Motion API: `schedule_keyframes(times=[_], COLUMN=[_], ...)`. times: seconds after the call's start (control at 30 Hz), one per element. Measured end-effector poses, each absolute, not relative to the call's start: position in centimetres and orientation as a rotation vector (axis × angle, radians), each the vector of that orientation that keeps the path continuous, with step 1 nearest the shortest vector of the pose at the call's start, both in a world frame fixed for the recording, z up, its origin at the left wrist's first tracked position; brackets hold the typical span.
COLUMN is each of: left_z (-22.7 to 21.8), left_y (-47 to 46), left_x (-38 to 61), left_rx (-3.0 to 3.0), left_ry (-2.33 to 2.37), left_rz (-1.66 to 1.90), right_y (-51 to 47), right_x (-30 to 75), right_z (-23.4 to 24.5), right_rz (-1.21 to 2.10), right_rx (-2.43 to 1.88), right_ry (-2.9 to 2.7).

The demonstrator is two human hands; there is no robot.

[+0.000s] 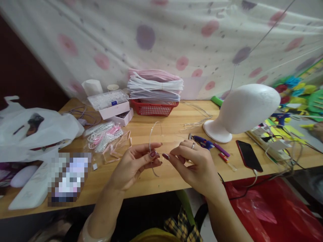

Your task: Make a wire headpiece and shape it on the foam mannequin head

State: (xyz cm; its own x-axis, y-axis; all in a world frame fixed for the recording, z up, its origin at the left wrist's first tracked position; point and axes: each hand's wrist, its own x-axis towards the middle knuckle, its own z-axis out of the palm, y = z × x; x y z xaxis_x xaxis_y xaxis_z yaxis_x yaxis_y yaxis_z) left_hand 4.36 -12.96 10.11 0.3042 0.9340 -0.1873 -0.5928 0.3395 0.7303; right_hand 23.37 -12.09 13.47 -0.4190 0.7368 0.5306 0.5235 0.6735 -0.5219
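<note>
Left hand (133,164), centre of frame: thumb and fingers pinch a thin clear band (149,141), which arcs up above the fingers and curls below them. Right hand (196,164) just beside it, fingertips drawn together close to the left's; I cannot tell whether they touch the band. Both hover over the front edge of the wooden worktop (156,183). Right of centre: white foam head form (248,107), purple-handled tool (205,143), dark phone (249,155). Behind, upper centre: red basket (152,109).

The clear strip (149,139) is too thin to trace fully, and a pixelated patch (67,178) hides whatever lies beneath.
</note>
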Motion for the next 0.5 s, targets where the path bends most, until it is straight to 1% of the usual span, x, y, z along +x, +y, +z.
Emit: schedule_keyframes(times=[0.13, 0.3, 0.37, 0.43, 0.47, 0.5], left_z=[10.3, 10.4, 10.3, 10.1, 10.0, 9.8], left_y=[-12.9, -12.9, -12.7, -12.5, -12.4, -12.2], left_x=[4.6, 4.3, 3.8, 3.3, 3.1, 3.0], left_rx=[0.57, 0.499, 0.437, 0.345, 0.284, 0.211], left_ry=[0.739, 0.662, 0.576, 0.459, 0.394, 0.332], left_rz=[1.118, 1.146, 1.164, 1.195, 1.208, 1.212], right_y=[-11.9, -11.7, -11.1, -9.9, -9.1, -8.3], right_x=[23.4, 24.7, 25.9, 27.2, 27.7, 28.1], right_z=[13.5, 13.8, 12.9, 11.2, 10.1, 9.0], right_rz=[0.305, 0.299, 0.311, 0.374, 0.46, 0.622], right_rx=[-0.896, -0.857, -0.956, -1.119, -1.187, -1.195], right_ry=[-2.17, -2.137, -1.924, -1.512, -1.275, -1.082])
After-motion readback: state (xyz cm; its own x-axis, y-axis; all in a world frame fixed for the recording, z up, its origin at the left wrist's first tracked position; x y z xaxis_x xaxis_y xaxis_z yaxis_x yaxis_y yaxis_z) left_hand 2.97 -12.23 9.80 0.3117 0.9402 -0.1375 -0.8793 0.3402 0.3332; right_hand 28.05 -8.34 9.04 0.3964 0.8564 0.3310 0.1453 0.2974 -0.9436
